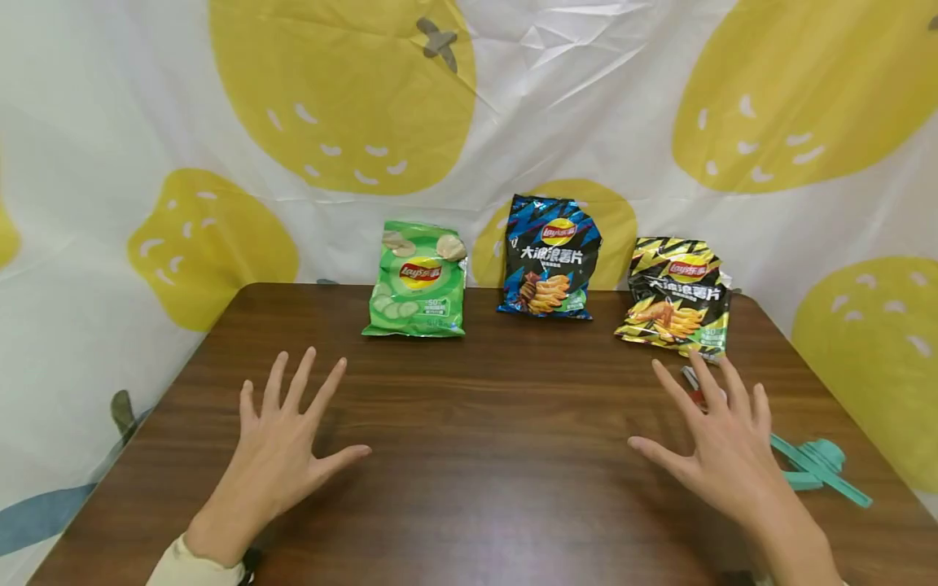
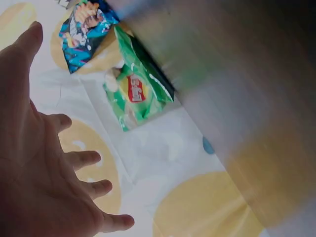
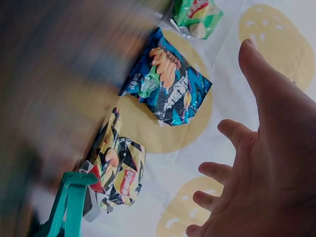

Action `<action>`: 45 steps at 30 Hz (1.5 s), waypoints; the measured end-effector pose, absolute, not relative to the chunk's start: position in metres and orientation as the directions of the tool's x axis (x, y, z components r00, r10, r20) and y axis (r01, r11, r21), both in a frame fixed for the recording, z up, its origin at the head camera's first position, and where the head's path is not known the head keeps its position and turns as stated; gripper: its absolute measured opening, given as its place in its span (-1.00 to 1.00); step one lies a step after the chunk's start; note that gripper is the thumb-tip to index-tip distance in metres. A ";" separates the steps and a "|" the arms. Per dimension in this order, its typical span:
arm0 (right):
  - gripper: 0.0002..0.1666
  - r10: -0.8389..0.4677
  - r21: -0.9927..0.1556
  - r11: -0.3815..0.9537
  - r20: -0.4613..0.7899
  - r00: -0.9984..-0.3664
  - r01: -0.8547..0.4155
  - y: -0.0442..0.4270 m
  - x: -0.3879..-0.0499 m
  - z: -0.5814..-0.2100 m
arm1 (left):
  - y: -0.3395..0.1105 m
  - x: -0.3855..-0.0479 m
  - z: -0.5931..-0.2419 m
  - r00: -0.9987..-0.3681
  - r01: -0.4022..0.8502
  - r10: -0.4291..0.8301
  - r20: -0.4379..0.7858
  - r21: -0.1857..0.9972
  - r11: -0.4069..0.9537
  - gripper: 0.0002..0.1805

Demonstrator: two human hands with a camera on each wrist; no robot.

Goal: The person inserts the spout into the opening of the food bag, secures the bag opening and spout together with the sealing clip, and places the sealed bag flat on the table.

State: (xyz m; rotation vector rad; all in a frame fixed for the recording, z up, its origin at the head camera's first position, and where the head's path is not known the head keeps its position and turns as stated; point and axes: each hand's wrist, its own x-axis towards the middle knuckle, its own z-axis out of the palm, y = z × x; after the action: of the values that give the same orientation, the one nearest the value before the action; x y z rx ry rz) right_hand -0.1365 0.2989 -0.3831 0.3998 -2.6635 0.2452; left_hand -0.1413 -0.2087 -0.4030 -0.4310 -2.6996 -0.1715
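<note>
Green chip bag (image 1: 419,281), blue bag (image 1: 551,259) and yellow bag (image 1: 677,299) in a row along the far side of the table (image 1: 491,456). Left hand (image 1: 282,452) and right hand (image 1: 724,456) both released, fingers spread, well apart.

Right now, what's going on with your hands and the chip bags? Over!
Left hand and right hand: fingers spread, holding nothing. Green bag, blue bag, yellow-black bag: standing toward the back of the table. Possible snag: teal item beside right hand.

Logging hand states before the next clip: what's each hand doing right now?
Left hand: open, fingers spread, holding nothing.
Right hand: open, fingers spread, holding nothing.
</note>
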 end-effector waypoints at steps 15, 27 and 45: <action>0.16 -0.220 -0.145 0.939 0.445 -0.868 -0.312 0.306 -0.135 -0.380 | -0.183 -0.160 -0.400 -0.847 0.403 0.355 0.395 0.044 0.914 0.17; 0.00 -0.204 -0.188 0.934 0.417 -0.886 -0.303 0.316 -0.160 -0.382 | -0.148 -0.202 -0.394 -0.801 0.535 0.494 0.337 0.033 0.844 -0.07; -0.10 -0.187 -0.220 0.937 0.344 -0.920 -0.272 0.319 -0.212 -0.367 | -0.064 -0.259 -0.366 -0.773 0.616 0.588 0.237 0.062 0.785 -0.18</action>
State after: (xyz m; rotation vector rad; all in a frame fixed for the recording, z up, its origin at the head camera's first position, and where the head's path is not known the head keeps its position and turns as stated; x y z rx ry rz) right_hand -0.2117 0.3193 -0.3665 0.3375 -2.7723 0.3798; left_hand -0.2595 -0.0636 -0.3665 -0.9452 -2.7713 -0.2012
